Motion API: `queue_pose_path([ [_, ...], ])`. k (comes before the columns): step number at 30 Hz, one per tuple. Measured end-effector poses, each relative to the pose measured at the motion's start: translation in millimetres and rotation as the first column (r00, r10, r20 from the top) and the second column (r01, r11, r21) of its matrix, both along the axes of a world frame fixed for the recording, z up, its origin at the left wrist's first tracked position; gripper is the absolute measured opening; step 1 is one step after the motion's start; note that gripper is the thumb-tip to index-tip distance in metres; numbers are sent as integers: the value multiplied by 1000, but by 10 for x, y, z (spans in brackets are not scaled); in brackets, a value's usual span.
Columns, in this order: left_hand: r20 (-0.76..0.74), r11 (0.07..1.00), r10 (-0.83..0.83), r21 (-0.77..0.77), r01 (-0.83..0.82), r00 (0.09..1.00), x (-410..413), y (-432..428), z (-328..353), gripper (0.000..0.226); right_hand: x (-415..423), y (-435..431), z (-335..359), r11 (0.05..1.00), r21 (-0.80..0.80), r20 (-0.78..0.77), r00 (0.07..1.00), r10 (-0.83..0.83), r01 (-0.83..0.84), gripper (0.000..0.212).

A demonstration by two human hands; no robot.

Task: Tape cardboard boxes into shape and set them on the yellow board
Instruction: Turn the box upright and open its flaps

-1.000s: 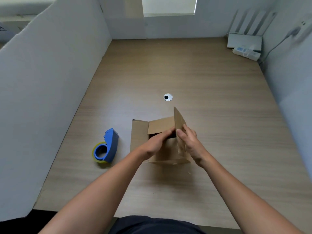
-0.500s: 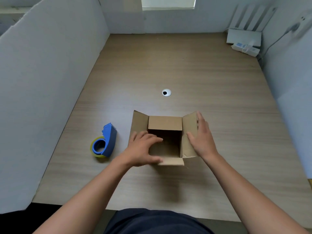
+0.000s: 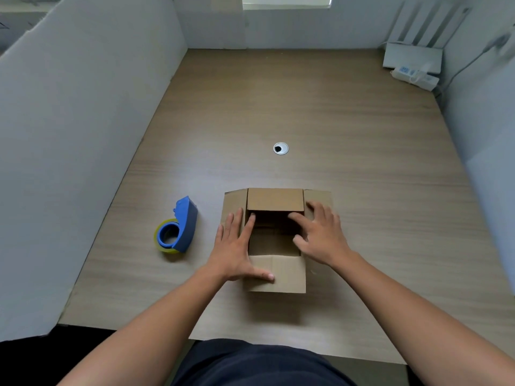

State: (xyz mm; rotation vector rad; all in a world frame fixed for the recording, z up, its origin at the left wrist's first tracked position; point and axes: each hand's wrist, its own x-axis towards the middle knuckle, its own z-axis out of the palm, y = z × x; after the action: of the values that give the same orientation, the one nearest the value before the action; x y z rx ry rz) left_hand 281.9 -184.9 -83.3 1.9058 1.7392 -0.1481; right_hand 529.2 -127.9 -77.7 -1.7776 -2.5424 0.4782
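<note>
A plain brown cardboard box sits on the wooden surface, close to the person's edge and a little right of a blue tape dispenser with a yellowish roll. The box stands open at the top, its four flaps folded outward: far flap flat, side flaps spread left and right, near flap hanging toward the person. The inside is dark and I can see no tape on it.

The left hand lies flat, fingers straight, on the left flap, with the thumb resting on the near flap. The right hand is spread, fingers loosely bent over the right flap and the rim of the opening, gripping nothing.
</note>
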Motion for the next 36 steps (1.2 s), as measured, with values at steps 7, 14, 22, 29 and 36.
queue_pose_path([
  [7,53,999,22,23,-23,998,-30,26,-26,157,-274,461,4,966,-41,90,963,-253,257,58],
  [14,190,998,57,-51,-48,980,-123,65,-32,160,-406,337,-57,962,1,115,955,-273,275,57],
  [22,204,999,-14,34,7,979,-268,167,-45,161,-594,379,3,960,147,276,923,-270,237,72],
  [29,247,995,-91,60,79,965,-394,273,-133,160,-793,739,104,846,-170,222,856,-466,505,66],
  [36,470,957,288,-109,-269,834,-459,314,-161,105,-612,-416,128,675,-321,54,724,-687,664,98],
])
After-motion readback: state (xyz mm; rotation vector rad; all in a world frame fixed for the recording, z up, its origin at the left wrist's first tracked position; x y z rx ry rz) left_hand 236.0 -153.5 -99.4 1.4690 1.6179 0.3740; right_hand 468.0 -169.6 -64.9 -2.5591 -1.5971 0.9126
